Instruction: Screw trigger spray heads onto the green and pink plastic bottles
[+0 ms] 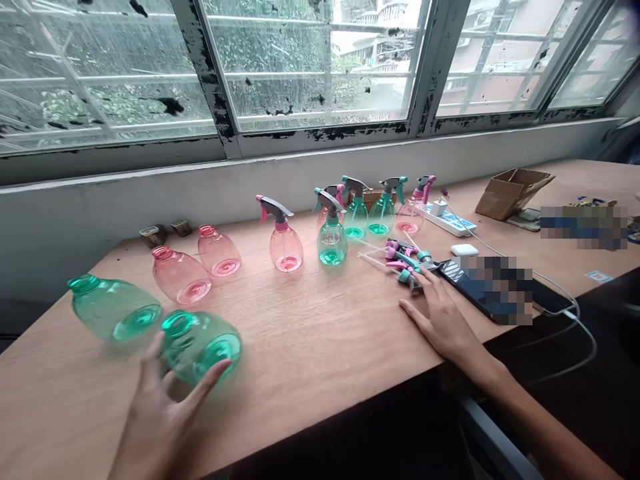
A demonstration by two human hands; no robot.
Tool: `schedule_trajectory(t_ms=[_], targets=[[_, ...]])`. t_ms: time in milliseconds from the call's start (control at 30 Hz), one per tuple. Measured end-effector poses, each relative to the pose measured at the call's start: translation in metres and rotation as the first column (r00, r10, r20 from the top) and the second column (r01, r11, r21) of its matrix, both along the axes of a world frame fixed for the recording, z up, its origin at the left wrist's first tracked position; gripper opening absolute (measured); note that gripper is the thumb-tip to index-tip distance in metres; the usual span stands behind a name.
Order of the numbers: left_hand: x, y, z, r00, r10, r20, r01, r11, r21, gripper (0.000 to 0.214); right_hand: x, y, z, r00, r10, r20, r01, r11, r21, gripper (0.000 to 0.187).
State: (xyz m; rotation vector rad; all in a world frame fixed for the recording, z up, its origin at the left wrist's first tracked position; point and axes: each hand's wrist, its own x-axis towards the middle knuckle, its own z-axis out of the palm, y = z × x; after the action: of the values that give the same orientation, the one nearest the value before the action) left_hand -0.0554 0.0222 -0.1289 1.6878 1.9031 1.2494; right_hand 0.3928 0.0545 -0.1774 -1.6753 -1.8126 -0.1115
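My left hand (163,407) reaches with spread fingers around a capless green bottle (200,343) standing near the table's front edge; the fingers touch its side but are not closed. A second capless green bottle (115,309) stands just left of it. My right hand (440,317) lies flat and open on the wooden table (310,333), fingertips at a pile of loose pink and green spray heads (405,260). Two capless pink bottles (193,267) stand behind the green ones.
Several assembled spray bottles (345,220) stand along the back by the wall. A phone (480,287), a white case (464,250), a power strip (450,219) with cables and a cardboard box (510,193) lie at the right. Windows run behind.
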Motion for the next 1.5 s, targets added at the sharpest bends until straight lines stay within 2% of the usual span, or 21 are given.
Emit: schedule_trajectory(t_ms=[33,100,267,367,567,667,733,767,833,900,967,1033,1200,1267,1367,1500], targets=[[0.015,-0.003,0.004,0.995,-0.077,0.067,0.081,0.996,-0.047,0.089,-0.001,-0.002,0.002,0.999,0.041,-0.008,-0.041,0.999,0.023,0.058],[0.037,-0.007,0.007,0.978,-0.187,0.098,0.196,0.976,-0.094,0.085,-0.002,-0.005,0.004,0.993,0.119,-0.005,-0.119,0.991,0.063,0.054],[0.06,-0.011,0.0,0.954,-0.299,-0.022,0.296,0.951,-0.088,0.075,-0.002,-0.006,0.005,0.991,0.109,0.081,-0.114,0.992,0.052,0.047],[0.069,-0.013,-0.005,0.928,-0.37,-0.05,0.364,0.925,-0.106,0.07,-0.001,-0.003,0.003,0.981,0.173,0.09,-0.176,0.984,0.027,0.039],[0.096,-0.016,-0.005,0.877,-0.48,0.002,0.478,0.873,-0.101,0.077,0.0,-0.006,0.006,0.938,0.347,-0.021,-0.347,0.938,0.014,0.038],[0.104,-0.018,-0.003,0.856,-0.517,-0.005,0.517,0.855,-0.027,0.077,0.0,-0.013,0.01,0.884,0.433,-0.176,-0.437,0.899,0.017,0.036],[0.106,-0.02,-0.002,0.875,-0.477,-0.09,0.481,0.876,0.038,0.075,-0.001,-0.019,0.013,0.805,0.409,-0.431,-0.415,0.906,0.084,0.033],[0.106,-0.021,-0.001,0.89,-0.431,-0.15,0.444,0.893,0.07,0.073,-0.002,-0.022,0.014,0.719,0.389,-0.575,-0.39,0.912,0.129,0.031],[0.105,-0.022,-0.001,0.91,-0.32,-0.263,0.36,0.925,0.121,0.072,-0.005,-0.027,0.018,0.495,0.374,-0.784,-0.357,0.91,0.209,0.028],[0.105,-0.023,-0.001,0.913,-0.233,-0.335,0.296,0.943,0.15,0.072,-0.009,-0.031,0.022,0.326,0.386,-0.863,-0.361,0.895,0.264,0.024],[0.105,-0.023,-0.001,0.907,-0.196,-0.372,0.273,0.947,0.167,0.072,-0.011,-0.034,0.025,0.256,0.393,-0.883,-0.345,0.89,0.296,0.022],[0.106,-0.023,-0.001,0.902,-0.184,-0.391,0.271,0.945,0.181,0.072,-0.01,-0.036,0.027,0.258,0.387,-0.885,-0.298,0.904,0.308,0.024],[0.106,-0.027,0.001,0.905,-0.189,-0.381,0.266,0.951,0.16,0.073,-0.006,-0.04,0.033,0.496,0.297,-0.816,-0.232,0.951,0.205,0.036],[0.107,-0.027,0.001,0.907,-0.184,-0.378,0.256,0.955,0.15,0.081,-0.012,-0.042,0.04,0.546,0.269,-0.793,-0.265,0.954,0.141,0.039],[0.111,-0.025,0.002,0.913,-0.21,-0.35,0.282,0.945,0.168,0.09,-0.032,-0.043,0.053,0.541,0.254,-0.802,-0.411,0.911,0.011,0.049],[0.119,-0.02,0.004,0.877,-0.384,-0.29,0.428,0.898,0.104,0.079,-0.059,-0.036,0.058,0.425,0.21,-0.88,-0.616,0.78,-0.111,0.049]])
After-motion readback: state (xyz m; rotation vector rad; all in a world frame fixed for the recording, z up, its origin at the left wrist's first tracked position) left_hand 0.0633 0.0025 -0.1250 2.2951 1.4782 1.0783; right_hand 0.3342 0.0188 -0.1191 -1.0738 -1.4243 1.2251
